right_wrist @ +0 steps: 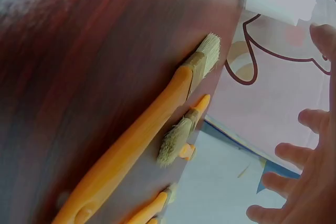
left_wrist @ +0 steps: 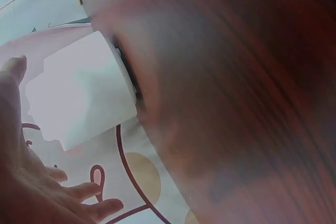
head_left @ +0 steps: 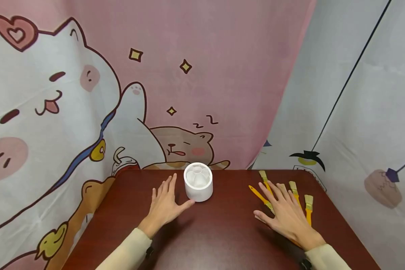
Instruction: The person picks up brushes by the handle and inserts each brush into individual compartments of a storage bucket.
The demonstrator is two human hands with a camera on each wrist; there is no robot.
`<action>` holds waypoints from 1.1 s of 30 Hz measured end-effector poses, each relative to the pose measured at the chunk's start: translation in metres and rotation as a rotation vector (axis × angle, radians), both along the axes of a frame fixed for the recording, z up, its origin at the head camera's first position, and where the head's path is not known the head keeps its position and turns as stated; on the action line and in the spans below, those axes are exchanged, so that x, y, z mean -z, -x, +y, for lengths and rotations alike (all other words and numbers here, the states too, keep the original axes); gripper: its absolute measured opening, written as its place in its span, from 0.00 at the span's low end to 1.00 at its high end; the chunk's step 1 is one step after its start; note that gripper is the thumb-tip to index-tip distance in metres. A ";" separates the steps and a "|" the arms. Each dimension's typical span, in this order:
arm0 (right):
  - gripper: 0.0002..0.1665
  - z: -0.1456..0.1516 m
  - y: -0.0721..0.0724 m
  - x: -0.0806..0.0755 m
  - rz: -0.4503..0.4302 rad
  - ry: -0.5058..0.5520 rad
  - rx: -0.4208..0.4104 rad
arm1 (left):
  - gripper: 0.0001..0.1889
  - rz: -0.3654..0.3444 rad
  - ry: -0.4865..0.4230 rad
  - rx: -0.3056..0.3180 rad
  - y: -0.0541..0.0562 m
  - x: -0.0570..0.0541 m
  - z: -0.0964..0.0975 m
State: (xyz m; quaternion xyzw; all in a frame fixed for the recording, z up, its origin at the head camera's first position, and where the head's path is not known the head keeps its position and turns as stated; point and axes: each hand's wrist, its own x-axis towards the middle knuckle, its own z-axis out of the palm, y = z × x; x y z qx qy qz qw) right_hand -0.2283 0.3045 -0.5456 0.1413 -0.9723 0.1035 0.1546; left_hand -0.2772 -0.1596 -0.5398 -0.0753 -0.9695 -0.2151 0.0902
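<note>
A round white holder (head_left: 198, 193) stands upright on the table, its top divided into several compartments around a small central ring. Just left of it is my left hand (head_left: 165, 206), fingers spread and thumb pointing toward the holder's base. The left wrist view shows the white holder (left_wrist: 84, 87) beside that hand, with nothing in the grasp. Over on the right, my right hand (head_left: 285, 215) hovers with spread fingers above several paintbrushes (head_left: 309, 202) with orange handles and pale bristles. One brush (right_wrist: 136, 129) lies large in the right wrist view; the hand partly hides others in the head view.
The dark red-brown wooden table (head_left: 219, 236) has its far edge just behind the holder and brushes. Behind it hangs a pink and white cloth (head_left: 229, 75) printed with cartoon animals. A pale cloth (head_left: 368, 131) hangs along the right side.
</note>
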 end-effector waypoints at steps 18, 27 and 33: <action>0.59 -0.021 0.017 0.000 -0.011 0.035 -0.048 | 0.70 0.022 -0.234 0.026 0.022 -0.003 0.028; 0.58 -0.037 0.026 0.001 -0.003 0.074 -0.079 | 0.70 0.021 -0.349 0.038 0.033 -0.001 0.037; 0.57 -0.048 0.030 0.003 0.000 0.103 -0.098 | 0.69 0.041 -0.394 0.064 0.038 0.001 0.040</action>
